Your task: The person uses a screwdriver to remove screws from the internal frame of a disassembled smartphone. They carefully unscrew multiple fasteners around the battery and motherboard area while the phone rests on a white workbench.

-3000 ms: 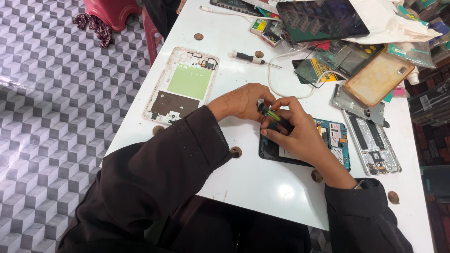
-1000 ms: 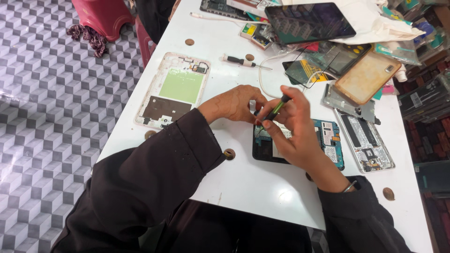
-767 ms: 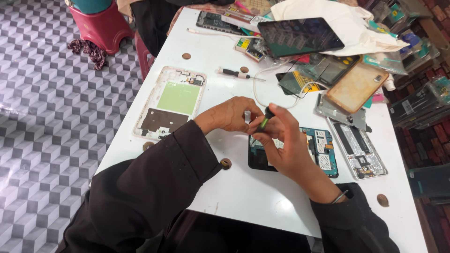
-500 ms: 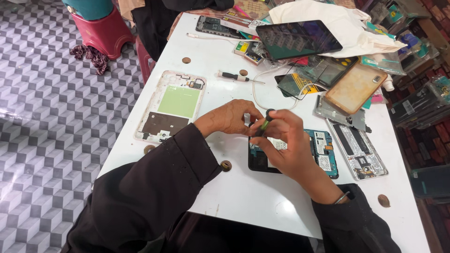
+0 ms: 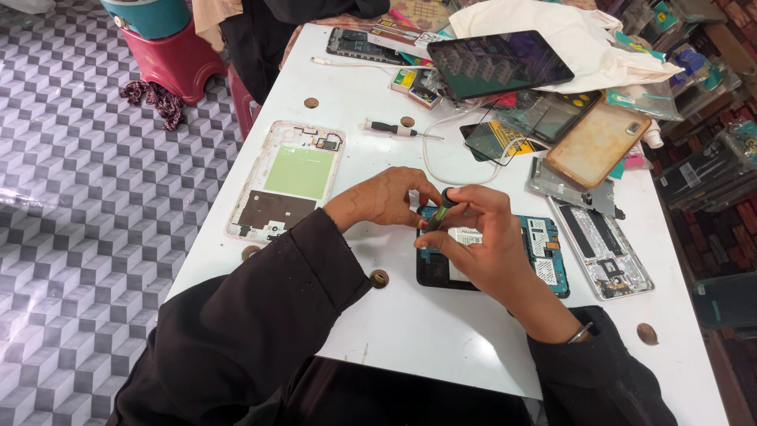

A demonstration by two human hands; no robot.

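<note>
An opened tablet (image 5: 544,256) with a blue circuit board lies on the white table (image 5: 441,339) in front of me. My right hand (image 5: 481,244) grips a small green-and-black screwdriver (image 5: 438,213), tip down at the tablet's left edge. My left hand (image 5: 386,197) rests beside it, fingertips touching the screwdriver's tip area and the tablet corner. Both hands partly cover the tablet.
A pink tablet back shell (image 5: 288,180) with a green pad lies at the left. A second screwdriver (image 5: 398,128), a white cable (image 5: 441,162), a dark tablet screen (image 5: 498,63), a metal frame (image 5: 603,252) and phone parts crowd the far and right side. Round brown discs (image 5: 379,278) dot the table.
The camera view has shifted, with the table lower in frame. My hands stay together over the tablet's left edge, the screwdriver still held upright in my right hand.
</note>
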